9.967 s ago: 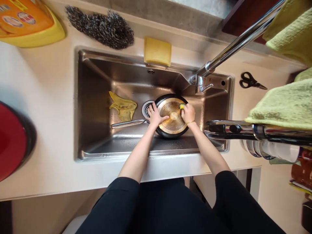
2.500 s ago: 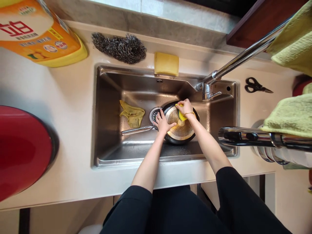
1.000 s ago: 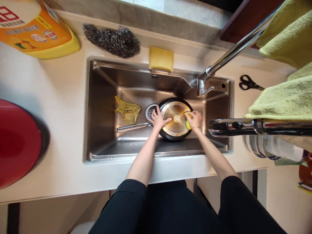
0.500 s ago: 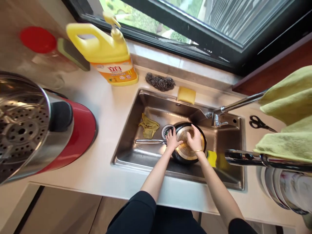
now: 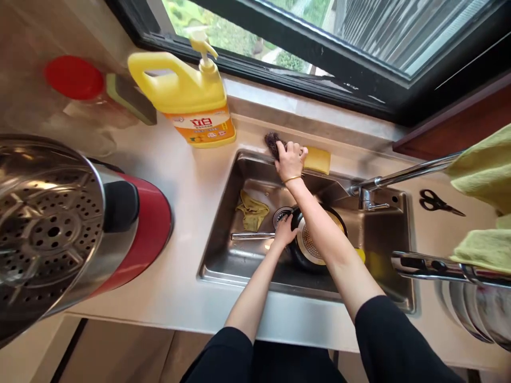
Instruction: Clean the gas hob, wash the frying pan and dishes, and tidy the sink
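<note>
1. Steel-wool scourer (image 5: 273,144): partly hidden beneath the right grip (image 5: 290,160); degree of closure indeterminable.
2. Frying pan (image 5: 309,246): base partly covered by the right forearm (image 5: 319,226).
3. Yellow sponge (image 5: 361,255): largely hidden by the same forearm.
4. Steel pot (image 5: 106,255): cropped, left edge.
5. Stacked dishes (image 5: 465,309): cropped, right edge.

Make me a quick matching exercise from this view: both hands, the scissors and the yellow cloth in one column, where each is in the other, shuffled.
Column one
1. Right hand
2. Left hand
3. Scissors
4. Yellow cloth

Column two
A. Crumpled, inside the sink
B. On the upside-down pan, near its handle
C. On the counter, outside the sink
D. At the dark steel wool, behind the sink

Right pairs: 1-D, 2-B, 3-C, 4-A.
</note>
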`<control>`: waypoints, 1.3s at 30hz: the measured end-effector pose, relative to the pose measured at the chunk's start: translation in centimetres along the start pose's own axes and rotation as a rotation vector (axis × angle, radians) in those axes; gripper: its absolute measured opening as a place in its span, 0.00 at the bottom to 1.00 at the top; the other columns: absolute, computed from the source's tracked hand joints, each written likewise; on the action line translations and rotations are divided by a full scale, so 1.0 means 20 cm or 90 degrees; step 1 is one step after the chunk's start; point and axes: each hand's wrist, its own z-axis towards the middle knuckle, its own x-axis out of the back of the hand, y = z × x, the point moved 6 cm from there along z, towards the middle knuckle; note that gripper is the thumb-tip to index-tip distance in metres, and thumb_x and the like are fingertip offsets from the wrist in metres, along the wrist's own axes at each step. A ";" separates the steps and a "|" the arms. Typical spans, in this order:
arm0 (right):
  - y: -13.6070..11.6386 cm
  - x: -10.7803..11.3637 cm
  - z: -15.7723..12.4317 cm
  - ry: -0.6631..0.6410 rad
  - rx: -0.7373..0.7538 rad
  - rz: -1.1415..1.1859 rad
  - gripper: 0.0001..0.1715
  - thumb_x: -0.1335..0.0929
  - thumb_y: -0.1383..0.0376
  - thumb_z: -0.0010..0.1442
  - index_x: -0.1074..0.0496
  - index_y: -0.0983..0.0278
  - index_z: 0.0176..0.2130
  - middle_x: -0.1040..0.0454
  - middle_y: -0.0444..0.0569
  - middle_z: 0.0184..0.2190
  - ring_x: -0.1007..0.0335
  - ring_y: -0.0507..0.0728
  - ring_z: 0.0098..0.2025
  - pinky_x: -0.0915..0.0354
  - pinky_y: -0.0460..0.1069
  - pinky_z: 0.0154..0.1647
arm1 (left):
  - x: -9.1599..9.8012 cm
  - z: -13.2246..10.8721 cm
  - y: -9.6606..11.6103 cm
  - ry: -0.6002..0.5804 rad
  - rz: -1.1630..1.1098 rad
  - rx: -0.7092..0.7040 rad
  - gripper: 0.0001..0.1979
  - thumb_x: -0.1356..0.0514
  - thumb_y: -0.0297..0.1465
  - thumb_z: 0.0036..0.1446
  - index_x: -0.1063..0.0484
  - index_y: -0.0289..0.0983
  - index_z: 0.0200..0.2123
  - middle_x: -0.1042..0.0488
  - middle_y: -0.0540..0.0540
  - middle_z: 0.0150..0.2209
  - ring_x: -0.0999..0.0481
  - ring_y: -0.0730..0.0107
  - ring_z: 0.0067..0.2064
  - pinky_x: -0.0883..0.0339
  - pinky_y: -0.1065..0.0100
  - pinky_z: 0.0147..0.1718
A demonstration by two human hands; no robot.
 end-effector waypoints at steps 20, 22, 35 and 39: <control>0.82 -0.15 -1.35 -0.188 -0.140 -0.148 0.31 0.39 0.57 0.63 0.44 0.59 0.64 0.42 0.57 0.61 0.40 0.63 0.54 0.38 0.54 0.49 | -0.08 0.14 0.12 0.160 -0.009 -0.018 0.33 0.44 0.37 0.57 0.47 0.35 0.64 0.46 0.34 0.65 0.49 0.52 0.67 0.57 0.51 0.63; 0.78 -0.17 -1.34 -0.246 -0.122 -0.172 0.29 0.41 0.62 0.64 0.44 0.51 0.64 0.41 0.54 0.60 0.40 0.62 0.52 0.38 0.53 0.48 | -0.05 0.19 0.15 0.160 -0.001 -0.045 0.30 0.44 0.35 0.56 0.43 0.36 0.62 0.43 0.36 0.63 0.44 0.52 0.64 0.52 0.53 0.62; 0.78 -0.19 -1.21 -0.298 -0.208 -0.271 0.35 0.42 0.69 0.63 0.48 0.41 0.64 0.40 0.56 0.53 0.43 0.64 0.49 0.44 0.56 0.44 | 0.04 0.49 0.23 0.193 -0.062 -0.046 0.16 0.44 0.28 0.56 0.31 0.36 0.49 0.31 0.37 0.51 0.33 0.56 0.56 0.41 0.59 0.56; 0.76 -0.20 -1.16 -0.344 -0.141 -0.246 0.35 0.42 0.68 0.63 0.49 0.42 0.64 0.39 0.56 0.50 0.44 0.64 0.50 0.45 0.56 0.46 | -0.02 0.27 0.12 0.172 -0.083 0.036 0.23 0.44 0.33 0.57 0.37 0.37 0.56 0.35 0.38 0.58 0.39 0.56 0.61 0.47 0.57 0.61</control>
